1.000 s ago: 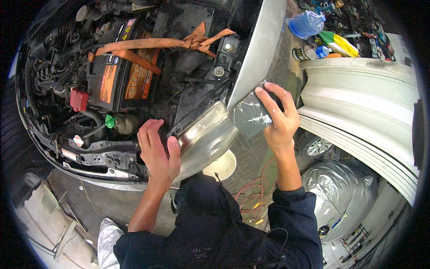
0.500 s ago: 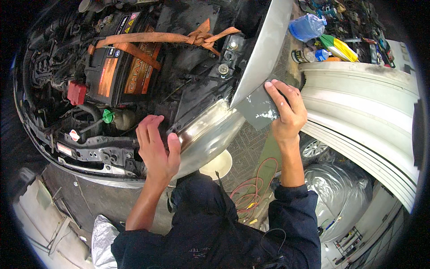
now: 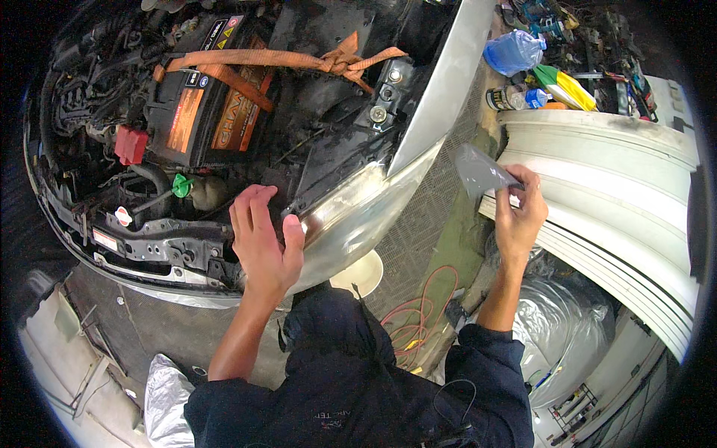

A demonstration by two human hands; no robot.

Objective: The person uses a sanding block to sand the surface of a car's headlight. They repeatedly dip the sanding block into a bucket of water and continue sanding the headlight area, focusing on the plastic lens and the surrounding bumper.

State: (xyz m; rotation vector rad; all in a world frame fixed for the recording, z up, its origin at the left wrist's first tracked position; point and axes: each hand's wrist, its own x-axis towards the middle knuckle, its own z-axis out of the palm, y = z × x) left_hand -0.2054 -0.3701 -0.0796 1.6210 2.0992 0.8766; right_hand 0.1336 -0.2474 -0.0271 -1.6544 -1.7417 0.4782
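A silver car's headlight (image 3: 357,218) lies in front of me, its lens hazy and wet-looking. My left hand (image 3: 266,246) is at the headlight's inner end, fingers spread, with no object in it. Off to the right, apart from the car, my right hand (image 3: 520,218) pinches one corner of a thin grey sheet that looks like wet sandpaper (image 3: 479,170). The sheet stands up from the fingertips, bent, with shiny streaks on its face. The silver fender (image 3: 441,89) meets the headlight's outer edge.
The engine bay holds a battery (image 3: 202,112) under a knotted orange strap (image 3: 261,58). A white bucket (image 3: 362,272) and red hose (image 3: 422,313) are on the floor. At right stand a white panel (image 3: 597,160), plastic-wrapped object (image 3: 560,321) and blue plastic jug (image 3: 515,52).
My right hand has moved right, away from the headlight, lifting the sandpaper off the headlight and fender corner and turning it upright. My left hand has stayed nearly where it was.
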